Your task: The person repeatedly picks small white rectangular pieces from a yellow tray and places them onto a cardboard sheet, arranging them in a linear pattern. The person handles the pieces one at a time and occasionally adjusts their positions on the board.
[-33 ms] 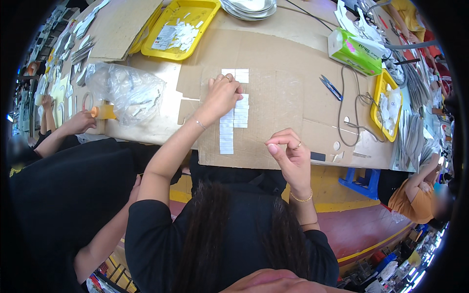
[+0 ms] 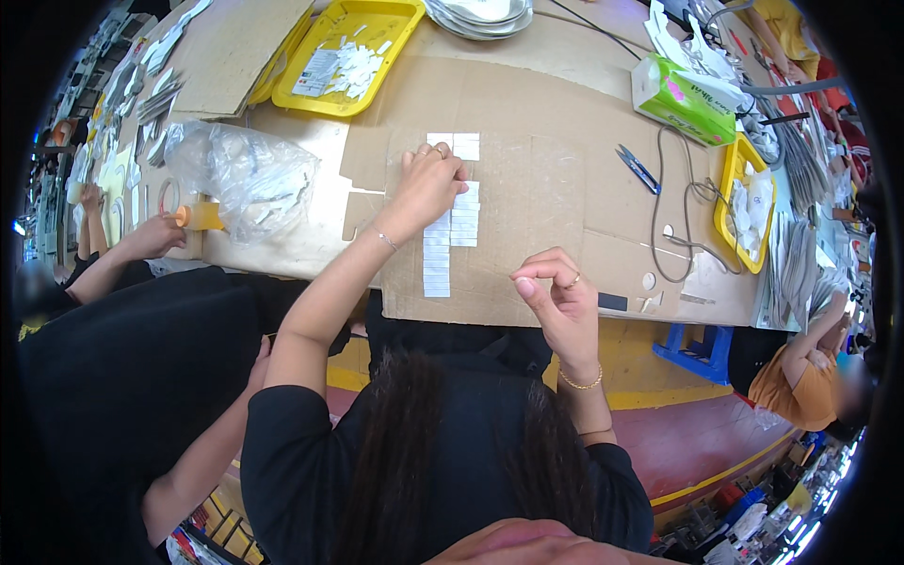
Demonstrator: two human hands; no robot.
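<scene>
Small white labels point(image 2: 437, 259) lie edge to edge in two columns on a flat cardboard sheet point(image 2: 508, 226). My left hand point(image 2: 433, 184) is over the upper part of these columns, its fingers bent down and hiding some labels. Its thumb touches a label in the right column; whatever its fingertips hold is hidden. My right hand point(image 2: 563, 297) is raised above the near right part of the cardboard, apart from the labels. Thumb and forefinger come together in a pinch, and anything between them is too small to make out.
A yellow tray point(image 2: 356, 105) holds loose white pieces at the back. To the left is a clear plastic bag point(image 2: 240, 179), beside a co-worker's hand point(image 2: 155, 237). Thread snips point(image 2: 638, 169), a cable, a green tissue box point(image 2: 683, 99) and another yellow tray point(image 2: 723, 221) lie right.
</scene>
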